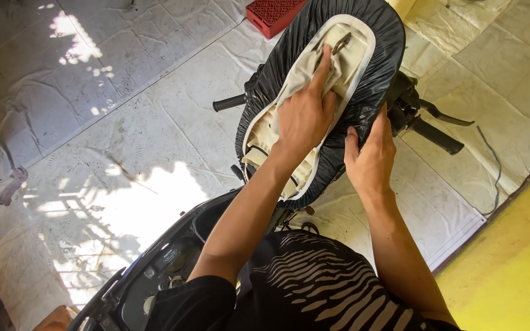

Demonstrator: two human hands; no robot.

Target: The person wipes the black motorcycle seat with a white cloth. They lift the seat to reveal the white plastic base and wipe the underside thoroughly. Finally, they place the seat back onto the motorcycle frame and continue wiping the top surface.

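White tiled floor (124, 122) fills the left and centre of the frame, with a yellow painted strip (510, 257) along the lower right edge. A motorbike (154, 282) stands at lower centre, its open storage bay dark below the person's arms; two handlebar grips show, one (228, 102) at centre left and one (437, 136) at centre right. One upturned motorbike seat (375, 49) lies across the upper centre, its cream underside ringed by a black cover stretched over the rim. The left hand (305, 113) lies flat and open on the cream underside at the middle of the seat, forefinger stretched toward a small metal hook (340, 43) near the top. The right hand (372, 156) sits just right of it at the seat's lower right edge, fingers curled over the black cover and gripping it. One red plastic crate (274, 13) shows at the top edge. One grey rag (12, 184) lies at far left.
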